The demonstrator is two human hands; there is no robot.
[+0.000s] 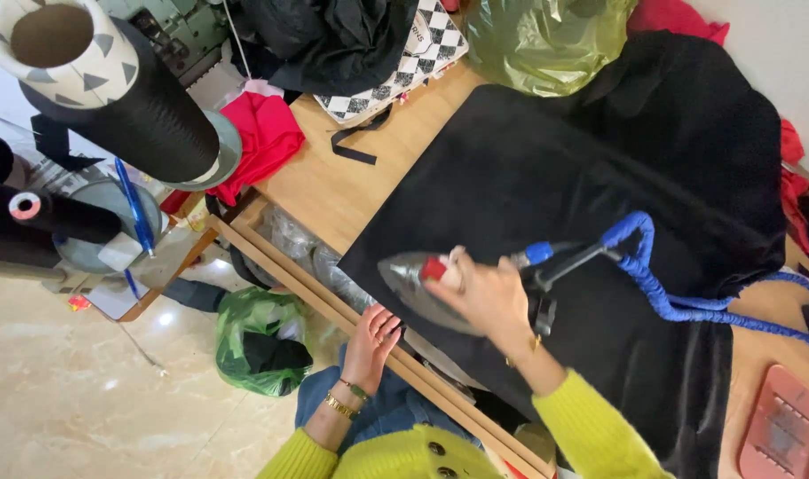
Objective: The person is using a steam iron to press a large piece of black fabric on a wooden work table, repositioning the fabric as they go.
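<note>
Right hand (486,297): fingers wrapped round iron (422,284) handle, pressing black cloth (546,177) flat;
Left hand (370,341): fingers loosely open, holding the cloth's near edge taut.

**What the frame hides or cuts off**

The right hand (484,297) covers the handle of the grey steam iron (413,288), whose body is motion-blurred. The wide black velvet cloth (546,177) runs off the bottom edge at five o'clock and hides the wooden table (333,186) beneath. The pink ridged iron rest (781,430) is clipped at four o'clock. The black thread cone (111,84) is cropped at eleven o'clock.
</note>
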